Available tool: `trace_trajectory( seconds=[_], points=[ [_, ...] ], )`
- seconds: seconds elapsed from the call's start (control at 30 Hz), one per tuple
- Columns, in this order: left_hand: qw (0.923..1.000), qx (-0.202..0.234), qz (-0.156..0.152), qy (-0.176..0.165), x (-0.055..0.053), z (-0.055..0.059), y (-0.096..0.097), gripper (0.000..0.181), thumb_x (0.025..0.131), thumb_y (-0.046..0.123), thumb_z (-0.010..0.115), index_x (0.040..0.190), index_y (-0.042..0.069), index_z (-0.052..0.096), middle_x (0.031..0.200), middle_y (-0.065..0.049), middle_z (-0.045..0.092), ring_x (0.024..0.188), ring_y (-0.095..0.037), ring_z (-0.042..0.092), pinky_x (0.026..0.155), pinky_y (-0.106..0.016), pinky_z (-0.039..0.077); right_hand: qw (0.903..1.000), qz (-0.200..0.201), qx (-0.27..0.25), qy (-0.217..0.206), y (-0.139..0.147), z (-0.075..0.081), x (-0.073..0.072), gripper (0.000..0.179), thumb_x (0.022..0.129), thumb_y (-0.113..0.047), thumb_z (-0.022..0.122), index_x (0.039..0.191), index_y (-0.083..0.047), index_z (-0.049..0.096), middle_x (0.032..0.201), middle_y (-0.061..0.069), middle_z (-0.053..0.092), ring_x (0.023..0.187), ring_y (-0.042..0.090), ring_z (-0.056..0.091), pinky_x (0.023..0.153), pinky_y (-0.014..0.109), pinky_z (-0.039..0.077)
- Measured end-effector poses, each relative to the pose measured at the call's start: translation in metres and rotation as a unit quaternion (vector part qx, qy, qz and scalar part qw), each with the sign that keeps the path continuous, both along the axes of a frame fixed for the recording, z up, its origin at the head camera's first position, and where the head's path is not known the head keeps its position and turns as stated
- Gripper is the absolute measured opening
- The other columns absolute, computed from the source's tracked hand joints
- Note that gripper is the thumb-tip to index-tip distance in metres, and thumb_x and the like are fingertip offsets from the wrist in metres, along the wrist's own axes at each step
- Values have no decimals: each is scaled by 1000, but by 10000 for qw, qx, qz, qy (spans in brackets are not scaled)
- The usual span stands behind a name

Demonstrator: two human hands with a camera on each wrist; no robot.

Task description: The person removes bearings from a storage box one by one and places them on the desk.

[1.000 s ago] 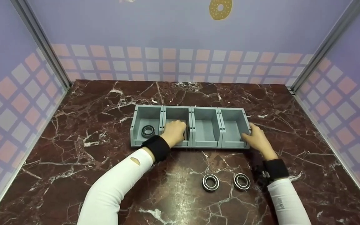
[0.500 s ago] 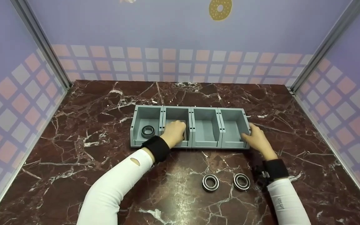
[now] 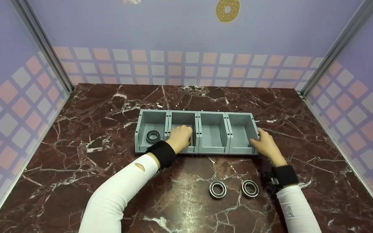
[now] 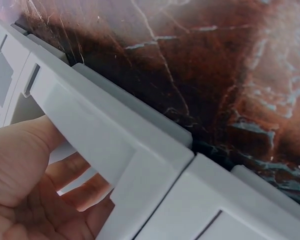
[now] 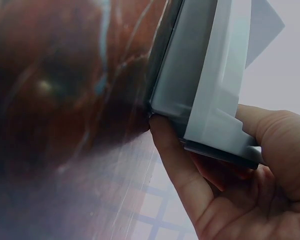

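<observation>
A row of grey storage bins (image 3: 214, 149) stands on the dark marbled table, joined side by side. My left hand (image 3: 180, 137) reaches into the second bin from the left, its fingers bent down inside. In the left wrist view, the bin's front wall (image 4: 95, 132) covers the thumb tip and part of the fingers (image 4: 85, 192); whether they hold something is hidden. My right hand (image 3: 265, 144) grips the side wall of the rightmost bin (image 5: 210, 100), thumb within and fingers outside. A black-rimmed ball bearing (image 3: 153, 137) lies in the leftmost bin.
Two more ball bearings, one left (image 3: 218, 189) and one right (image 3: 250, 188), lie flat on the table (image 3: 76, 181) in front of the bins. Patterned walls (image 3: 186, 64) enclose the table at the back and both sides.
</observation>
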State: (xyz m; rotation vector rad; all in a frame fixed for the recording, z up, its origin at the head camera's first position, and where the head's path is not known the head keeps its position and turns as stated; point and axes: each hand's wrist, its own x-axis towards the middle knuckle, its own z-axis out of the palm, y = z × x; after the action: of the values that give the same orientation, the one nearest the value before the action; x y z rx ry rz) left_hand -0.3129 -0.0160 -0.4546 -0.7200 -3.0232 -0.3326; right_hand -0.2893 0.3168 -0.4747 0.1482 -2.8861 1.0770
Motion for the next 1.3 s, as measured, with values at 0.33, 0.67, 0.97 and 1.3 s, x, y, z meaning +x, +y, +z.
trace_trajectory(
  seconds=[0.33, 0.67, 0.97, 1.3],
  points=[
    [10000, 2, 16, -74, 2, 4, -3, 8, 85, -5, 74, 82, -1, 69, 98, -22, 73, 91, -42, 72, 75, -54, 59, 10000, -14, -4, 19, -1, -2, -1, 44, 93, 0, 59, 132, 18, 53, 119, 39, 64, 107, 51, 65, 88, 60, 52],
    [9999, 79, -97, 107, 3, 7, -6, 12, 83, -3, 78, 83, -2, 66, 96, -23, 71, 90, -44, 71, 73, -54, 59, 10000, -5, -49, 61, 0, -3, 0, 44, 92, 1, 60, 132, 19, 53, 119, 39, 64, 107, 51, 65, 90, 60, 51],
    [9999, 60, -101, 34, 5, 22, -7, 16, 88, 1, 79, 79, 0, 65, 96, -22, 69, 89, -43, 70, 74, -55, 59, 10000, -33, -48, -47, 0, -1, -1, 43, 95, 0, 59, 134, 18, 52, 122, 39, 63, 108, 51, 65, 89, 59, 52],
    [9997, 79, -232, 77, 9, 37, -7, 17, 88, -1, 77, 78, 0, 63, 94, -23, 68, 90, -43, 70, 75, -54, 58, 9999, -29, -75, -61, 1, -1, 0, 45, 94, 0, 58, 134, 19, 51, 123, 40, 62, 109, 50, 65, 89, 58, 52]
  ],
)
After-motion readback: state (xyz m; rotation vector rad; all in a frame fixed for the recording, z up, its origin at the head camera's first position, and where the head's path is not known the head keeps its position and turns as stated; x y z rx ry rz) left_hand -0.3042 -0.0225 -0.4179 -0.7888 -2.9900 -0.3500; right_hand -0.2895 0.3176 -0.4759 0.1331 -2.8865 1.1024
